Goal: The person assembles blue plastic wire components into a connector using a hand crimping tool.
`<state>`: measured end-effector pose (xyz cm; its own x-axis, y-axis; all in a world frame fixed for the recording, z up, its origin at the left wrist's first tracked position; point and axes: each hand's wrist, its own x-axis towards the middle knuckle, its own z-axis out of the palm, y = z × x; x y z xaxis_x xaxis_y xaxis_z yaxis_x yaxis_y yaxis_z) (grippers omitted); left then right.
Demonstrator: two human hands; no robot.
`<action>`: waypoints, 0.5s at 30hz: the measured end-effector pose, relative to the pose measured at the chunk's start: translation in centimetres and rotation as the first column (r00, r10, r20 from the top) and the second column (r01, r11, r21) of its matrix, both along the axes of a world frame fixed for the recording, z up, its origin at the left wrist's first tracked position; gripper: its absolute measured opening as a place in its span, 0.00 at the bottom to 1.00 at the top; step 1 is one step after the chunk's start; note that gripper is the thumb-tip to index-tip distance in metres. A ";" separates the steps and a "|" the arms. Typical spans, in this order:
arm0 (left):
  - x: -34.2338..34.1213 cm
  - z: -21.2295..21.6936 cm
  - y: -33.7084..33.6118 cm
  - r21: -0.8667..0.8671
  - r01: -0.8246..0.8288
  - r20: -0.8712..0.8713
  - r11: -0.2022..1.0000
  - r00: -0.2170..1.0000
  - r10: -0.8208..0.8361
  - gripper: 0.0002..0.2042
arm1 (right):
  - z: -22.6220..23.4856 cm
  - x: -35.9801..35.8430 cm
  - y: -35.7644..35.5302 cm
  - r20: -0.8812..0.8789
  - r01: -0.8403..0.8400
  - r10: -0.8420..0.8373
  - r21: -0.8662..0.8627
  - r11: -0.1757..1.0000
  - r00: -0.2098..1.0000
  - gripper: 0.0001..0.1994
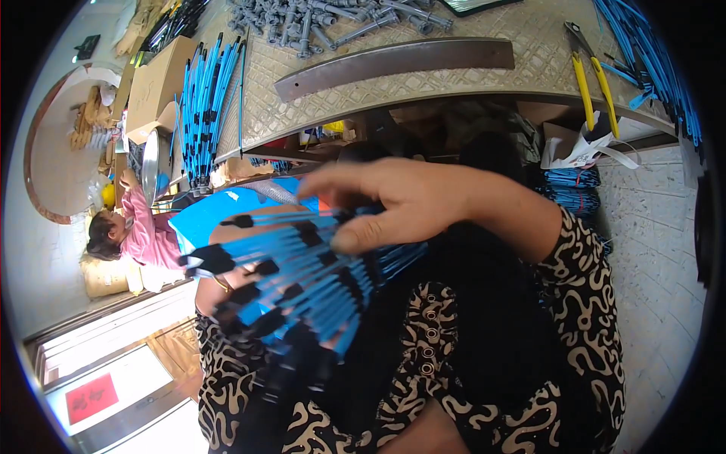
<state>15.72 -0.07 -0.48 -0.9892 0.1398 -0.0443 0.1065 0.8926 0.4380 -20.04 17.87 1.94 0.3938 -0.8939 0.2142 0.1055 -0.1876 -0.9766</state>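
A thick bundle of thin blue rods with black end pieces (318, 257) lies slantwise over my lap, its black tips fanned out toward the lower left. My left hand (240, 278) is under and behind these rods at their left side, gripping the bundle; most of its fingers are hidden. Above the rods reaches my right hand (404, 198), with its thumb apart and its fingers stretched to the left, smeared by motion. The thumb is over the upper part of the bundle; whether it touches cannot be told.
On the table ahead lie grey plastic fittings (310, 23), a curved metal strip (397, 66) and yellow-handled cutters (594, 83). More blue rods (206, 113) stand at the left by a cardboard box (157, 87). Another person in pink (147, 234) is at the far left.
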 end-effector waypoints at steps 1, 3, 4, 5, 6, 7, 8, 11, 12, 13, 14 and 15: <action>0.7 1.9 -0.7 0.019 -0.001 -0.075 1.000 0.997 0.002 0.21 | -0.1 -0.3 0.0 -0.039 -0.136 0.138 0.052 0.989 0.990 0.30; -0.9 3.7 6.7 0.041 -0.037 -0.204 0.998 0.978 0.045 0.22 | -0.3 -0.6 -0.4 -0.061 -0.289 0.296 0.098 0.952 0.953 0.29; -2.8 4.6 6.6 0.055 -0.051 -0.267 0.997 0.962 0.064 0.22 | -0.4 -0.8 -0.4 -0.001 -0.189 0.189 0.058 0.980 0.982 0.31; -3.9 4.3 5.8 0.059 -0.050 -0.266 0.997 0.962 0.064 0.22 | -0.6 -1.0 -0.4 0.064 -0.082 0.081 0.026 0.996 0.995 0.32; -4.9 4.9 5.8 -0.013 -0.037 -0.317 0.999 0.948 0.032 0.22 | -0.3 -1.2 -0.3 0.127 0.024 -0.022 -0.010 1.000 0.992 0.33; -5.9 5.5 5.8 -0.085 -0.029 -0.363 0.996 0.932 -0.004 0.23 | -0.4 -1.3 -0.5 0.124 0.020 -0.018 -0.018 1.000 0.992 0.33; -7.0 5.8 5.7 -0.150 -0.015 -0.403 0.989 0.914 -0.047 0.23 | -1.0 -1.6 -0.7 0.115 0.059 -0.055 -0.032 0.998 0.992 0.35; -9.9 6.5 5.4 -0.342 0.002 -0.501 0.940 0.846 -0.184 0.25 | -2.6 -1.7 -1.0 0.100 0.136 -0.130 -0.060 0.989 0.986 0.39; -10.7 6.6 5.3 -0.403 0.000 -0.526 0.915 0.819 -0.231 0.25 | -2.9 -1.5 -1.2 0.096 0.117 -0.108 -0.098 0.988 0.990 0.41; -11.5 6.8 5.3 -0.462 -0.007 -0.546 0.887 0.790 -0.278 0.25 | -3.2 -1.3 -1.4 0.091 0.097 -0.085 -0.135 0.986 0.992 0.42; -12.2 7.0 5.2 -0.519 -0.017 -0.562 0.855 0.761 -0.326 0.26 | -3.6 -1.0 -1.5 0.085 0.075 -0.061 -0.173 0.982 0.995 0.44; -13.0 7.2 5.1 -0.573 -0.032 -0.573 0.819 0.730 -0.373 0.26 | -4.4 -0.8 -1.8 0.084 0.074 -0.060 -0.173 0.982 0.995 0.44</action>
<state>2.76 5.06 6.69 -0.7566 0.4639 0.4609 0.3483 0.8824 -0.3164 -20.83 16.06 -2.41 0.3106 -0.8633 0.3978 0.1613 -0.3646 -0.9171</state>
